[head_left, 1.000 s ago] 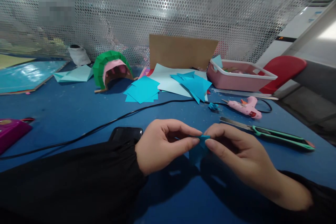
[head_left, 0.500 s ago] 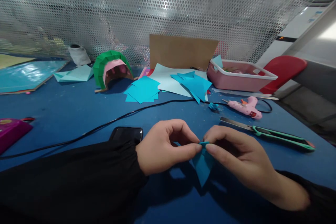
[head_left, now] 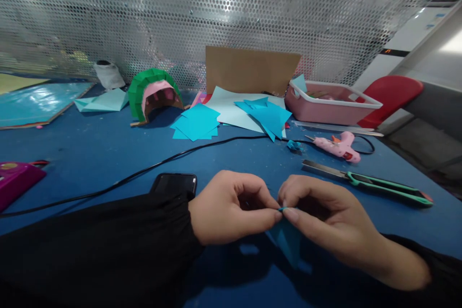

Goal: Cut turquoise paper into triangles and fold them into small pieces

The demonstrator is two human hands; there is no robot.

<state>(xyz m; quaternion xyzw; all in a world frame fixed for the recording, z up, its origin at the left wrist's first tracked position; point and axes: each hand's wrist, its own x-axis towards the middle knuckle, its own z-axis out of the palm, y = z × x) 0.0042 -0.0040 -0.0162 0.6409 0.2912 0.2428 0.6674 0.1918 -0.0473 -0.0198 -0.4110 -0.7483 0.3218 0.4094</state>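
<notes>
My left hand [head_left: 231, 207] and my right hand [head_left: 325, 221] meet just above the blue table [head_left: 90, 154], near its front edge. Both pinch the top edge of a small folded teal paper piece [head_left: 288, 243] between thumb and fingertips. The paper hangs down below my fingers as a narrow point. Black sleeves cover both my forearms.
A black phone [head_left: 174, 183] lies by my left wrist, with a black cable [head_left: 144, 171] running across the table. Green-handled scissors [head_left: 368, 183] and a pink glue gun [head_left: 337, 147] lie at right. Behind are teal paper sheets [head_left: 197, 122], a green-and-pink paper arch [head_left: 153, 94], cardboard [head_left: 249, 70], a pink tray [head_left: 330, 103].
My hands have dropped slightly and closed tighter together. The teal paper has turned and hangs lower under my right fingers.
</notes>
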